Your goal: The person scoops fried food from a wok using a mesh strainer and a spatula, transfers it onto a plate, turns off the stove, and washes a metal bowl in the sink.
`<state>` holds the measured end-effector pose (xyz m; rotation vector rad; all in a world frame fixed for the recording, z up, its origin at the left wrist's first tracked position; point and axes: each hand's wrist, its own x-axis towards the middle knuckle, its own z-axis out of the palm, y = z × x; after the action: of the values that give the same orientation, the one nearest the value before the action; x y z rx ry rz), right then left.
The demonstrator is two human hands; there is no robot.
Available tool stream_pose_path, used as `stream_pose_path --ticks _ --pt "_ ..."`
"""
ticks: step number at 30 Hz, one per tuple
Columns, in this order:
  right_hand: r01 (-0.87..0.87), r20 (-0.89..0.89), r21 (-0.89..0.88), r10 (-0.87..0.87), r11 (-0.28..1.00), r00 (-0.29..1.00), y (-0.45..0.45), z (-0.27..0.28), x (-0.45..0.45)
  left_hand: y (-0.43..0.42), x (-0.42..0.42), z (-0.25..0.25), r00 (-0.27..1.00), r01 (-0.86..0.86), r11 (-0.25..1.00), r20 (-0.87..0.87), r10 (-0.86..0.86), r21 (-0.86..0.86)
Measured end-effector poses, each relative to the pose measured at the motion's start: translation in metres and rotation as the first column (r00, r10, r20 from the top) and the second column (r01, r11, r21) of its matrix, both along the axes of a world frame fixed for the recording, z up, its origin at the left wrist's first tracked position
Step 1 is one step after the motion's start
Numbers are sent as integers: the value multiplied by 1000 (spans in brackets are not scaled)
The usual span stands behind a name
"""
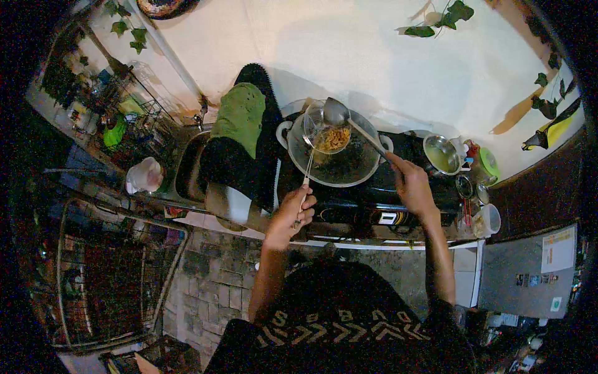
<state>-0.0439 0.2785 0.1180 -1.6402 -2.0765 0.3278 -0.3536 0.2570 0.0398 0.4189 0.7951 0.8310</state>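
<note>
My left hand (291, 210) is closed around the thin handle of a wire-mesh strainer (311, 128). Golden-brown fried bits (334, 139) lie in its basket, held over a wide two-handled wok (358, 168). The wok sits on the black stove (349, 213). From the right side, my right hand (411, 186) grips the long handle of a metal ladle (336, 113). The ladle's head is at the strainer's upper rim, above the wok; whether they touch I cannot tell. The wok's contents are hard to make out.
A small metal pot (441, 154) stands right of the wok, beside a green-lidded container (488, 163) and a clear plastic cup (486, 220). Left of the stove, a green cloth (240, 115) lies over something black. Farther left are the sink (192, 165) and a dish rack (146, 103).
</note>
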Motion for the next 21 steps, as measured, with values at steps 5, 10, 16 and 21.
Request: stream_pose_path --ticks 5,10,16,21 --pt "18 -53 125 -11 992 999 -2 -1 3 2 -6 -12 999 -31 999 -14 32 32" --pt "148 -98 30 -145 989 985 7 -39 23 5 -15 -13 988 -106 994 -105 110 39" --pt "124 -45 149 -118 981 992 19 -94 43 4 -22 -11 991 -101 990 -77 108 98" --pt "133 -19 84 -132 988 991 25 -113 56 3 -26 -10 992 -92 989 -70 101 119"
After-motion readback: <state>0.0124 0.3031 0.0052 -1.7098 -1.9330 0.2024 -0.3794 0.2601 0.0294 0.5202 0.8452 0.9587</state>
